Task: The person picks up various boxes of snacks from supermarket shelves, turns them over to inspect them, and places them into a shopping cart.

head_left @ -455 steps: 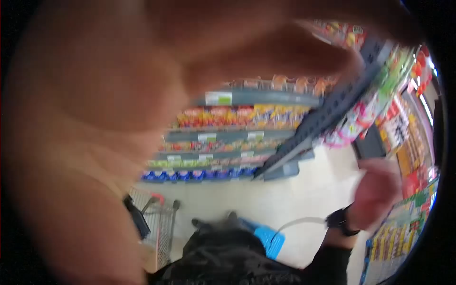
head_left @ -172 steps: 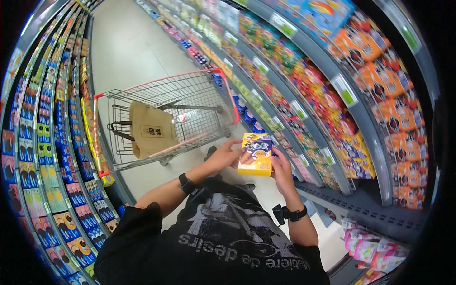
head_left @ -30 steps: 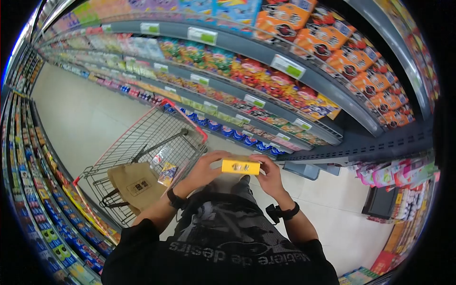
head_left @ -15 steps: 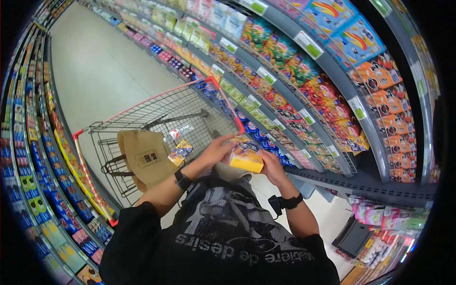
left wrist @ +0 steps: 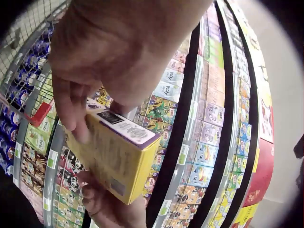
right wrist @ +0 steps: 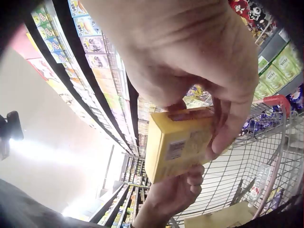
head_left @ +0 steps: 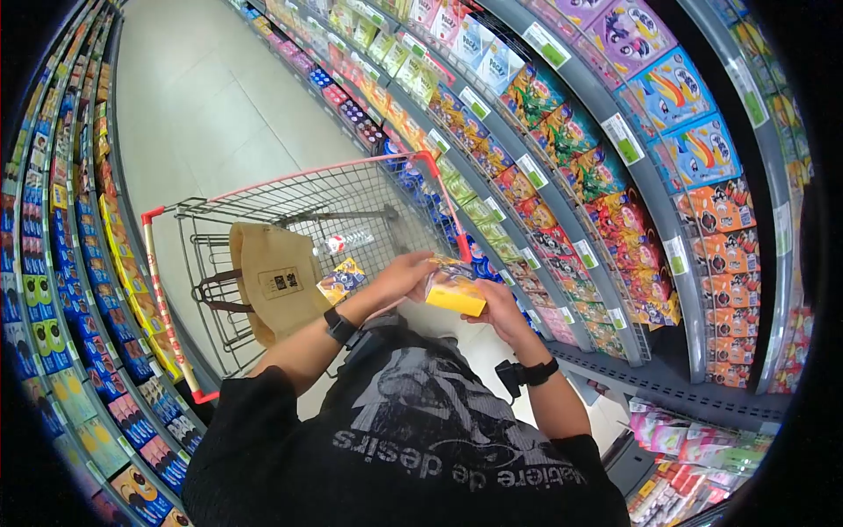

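Observation:
A yellow snack box [head_left: 455,299] with a purple-and-orange printed front is held before my body. My left hand [head_left: 406,276] grips its left end, and my right hand [head_left: 502,314] grips its right end. In the left wrist view, the box [left wrist: 118,159] shows a yellow face with small print and a white label panel along one edge. The right wrist view shows a barcode on the box [right wrist: 178,145], with fingers on opposite ends. A similar box [head_left: 341,279] lies in the shopping cart [head_left: 290,189], beside a brown paper bag [head_left: 279,283].
A clear bottle [head_left: 349,239] also lies in the cart, which stands ahead and to the left. Shelves of snacks [head_left: 606,167] rise close on the right, and another packed shelf [head_left: 66,263] lines the left. The tiled aisle floor [head_left: 202,97] runs ahead between them.
Earlier, a similar box was in my hands and only the bag and bottle were in the cart; now one lies there. The held box has tilted from edge-on to show its front.

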Tool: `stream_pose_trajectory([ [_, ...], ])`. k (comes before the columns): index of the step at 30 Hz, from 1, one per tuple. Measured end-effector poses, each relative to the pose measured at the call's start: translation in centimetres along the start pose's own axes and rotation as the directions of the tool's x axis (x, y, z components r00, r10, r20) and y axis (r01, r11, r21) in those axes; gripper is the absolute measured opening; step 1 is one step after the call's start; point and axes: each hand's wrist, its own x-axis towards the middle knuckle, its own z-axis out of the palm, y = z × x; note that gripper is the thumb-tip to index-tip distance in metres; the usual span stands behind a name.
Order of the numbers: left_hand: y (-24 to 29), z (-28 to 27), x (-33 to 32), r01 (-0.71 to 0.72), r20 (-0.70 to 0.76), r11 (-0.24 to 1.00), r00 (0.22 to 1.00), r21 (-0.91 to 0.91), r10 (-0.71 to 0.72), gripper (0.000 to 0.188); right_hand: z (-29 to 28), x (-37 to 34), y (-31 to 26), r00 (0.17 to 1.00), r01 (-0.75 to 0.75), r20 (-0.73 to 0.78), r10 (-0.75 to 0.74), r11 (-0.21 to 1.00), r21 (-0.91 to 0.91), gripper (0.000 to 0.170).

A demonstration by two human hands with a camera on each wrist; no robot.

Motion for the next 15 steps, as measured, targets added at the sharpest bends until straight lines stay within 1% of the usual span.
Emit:
stream_pose_trajectory([
  [1, 0.0, -0.2, 0.0, -0.030, 0.014, 0.999, 0.999, 0.015, 0.030, 0.057, -0.3, 0.9, 0.8, 0.997, 0.056, -0.051, -0.056, 0.998, -0.003, 0.045],
  [2, -0.1, -0.3, -0.1, -0.059, 0.029, 0.998, 0.998, 0.028, 0.058, 0.058, -0.4, 1.3, 1.3, 0.992, 0.100, -0.073, -0.105, 0.992, -0.071, 0.047],
  [3, -1.1, -0.7, 0.5, -0.102, 0.048, 0.990, 0.994, 0.092, 0.098, 0.062, -0.2, 1.7, 1.6, 0.984, 0.142, -0.090, -0.156, 0.980, -0.141, 0.049],
  [4, -1.0, -0.5, 0.5, -0.112, 0.080, 0.980, 0.992, 0.162, 0.100, 0.062, 0.1, 1.9, 1.4, 0.973, 0.183, -0.102, -0.208, 0.960, -0.211, 0.052],
  [5, -0.8, -0.3, 0.5, -0.123, 0.110, 0.965, 0.989, 0.232, 0.100, 0.063, 0.6, 2.1, 1.1, 0.982, 0.142, -0.097, -0.164, 0.969, -0.200, 0.059],
  [6, -0.7, -0.1, 0.5, -0.135, 0.139, 0.944, 0.986, 0.302, 0.096, 0.064, 1.1, 2.2, 0.6, 0.979, 0.178, -0.049, -0.197, 0.948, -0.262, 0.058],
  [7, 0.4, 0.6, -0.3, -0.097, 0.098, 0.949, 0.993, 0.300, 0.071, 0.063, 1.6, 2.2, 0.1, 0.974, 0.215, 0.003, -0.226, 0.923, -0.319, 0.057],
  [8, -0.2, 1.0, 0.2, -0.189, 0.143, 0.967, 0.976, 0.172, 0.166, 0.061, 2.2, 2.3, -0.1, 0.967, 0.252, 0.055, -0.249, 0.894, -0.371, 0.056],
  [9, -1.2, 1.2, 1.0, -0.274, 0.175, 0.961, 0.949, 0.039, 0.263, 0.059, 2.0, 3.5, 1.1, 0.910, 0.415, 0.107, -0.401, 0.860, -0.297, 0.061],
  [10, -1.3, 1.4, 1.1, -0.348, 0.193, 0.933, 0.913, -0.096, 0.360, 0.056, 2.3, 3.6, 1.0, 0.888, 0.452, 0.135, -0.439, 0.783, -0.428, 0.063],
  [11, -1.3, 1.2, 1.2, -0.321, 0.174, 0.945, 0.929, -0.054, 0.326, 0.048, 2.5, 3.6, 0.8, 0.866, 0.480, 0.169, -0.471, 0.686, -0.547, 0.065],
  [12, -1.5, 1.0, 1.4, -0.300, 0.151, 0.947, 0.937, -0.118, 0.316, 0.048, 2.7, 3.6, 0.6, 0.843, 0.498, 0.207, -0.497, 0.574, -0.650, 0.066],
  [13, -2.1, 0.7, 1.8, -0.277, 0.129, 0.943, 0.944, -0.183, 0.302, 0.048, 2.8, 3.7, 0.4, 0.863, 0.474, 0.217, -0.457, 0.579, -0.664, 0.067],
  [14, -3.0, 0.3, 2.2, -0.253, 0.107, 0.935, 0.952, -0.248, 0.286, 0.048, 2.9, 3.8, 0.4, 0.878, 0.454, 0.188, -0.441, 0.638, -0.622, 0.067],
  [15, -3.8, -0.2, 2.7, -0.186, 0.099, 0.944, 0.971, -0.272, 0.220, 0.046, 3.0, 4.0, 0.4, 0.892, 0.433, 0.161, -0.423, 0.692, -0.577, 0.066],
])
